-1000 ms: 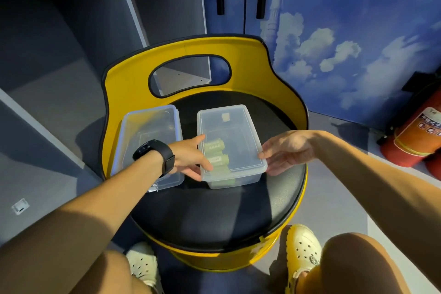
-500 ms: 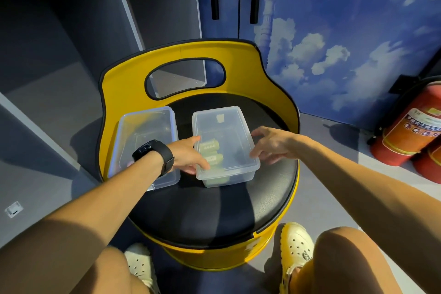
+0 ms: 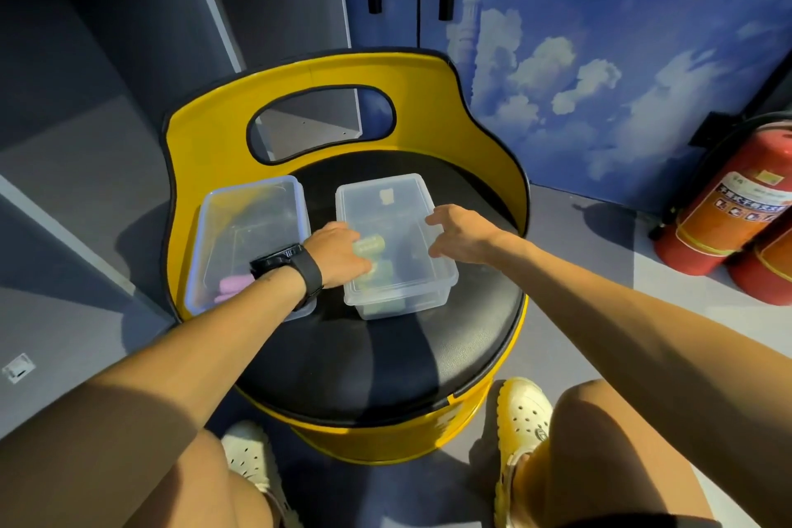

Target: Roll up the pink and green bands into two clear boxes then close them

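Note:
Two clear lidded boxes stand side by side on a black round seat (image 3: 385, 360). The right box (image 3: 398, 296) holds rolled green bands (image 3: 370, 245), seen through its lid. The left box (image 3: 244, 223) holds rolled pink bands (image 3: 231, 284) at its near end, partly hidden by my forearm. My left hand (image 3: 338, 253), with a black watch on the wrist, rests on the left edge of the right box's lid. My right hand (image 3: 460, 234) lies on the lid's right edge, fingers spread.
The seat belongs to a yellow barrel chair with a cut-out backrest (image 3: 321, 81). Grey shelving (image 3: 85, 99) stands at left. Two red fire extinguishers (image 3: 728, 210) stand on the floor at right. My knees and cream clogs (image 3: 525, 412) are below the seat.
My right hand has moved up from the box's near right corner onto the lid's right edge. The left hand has stayed at the left edge. The camera has shifted slightly.

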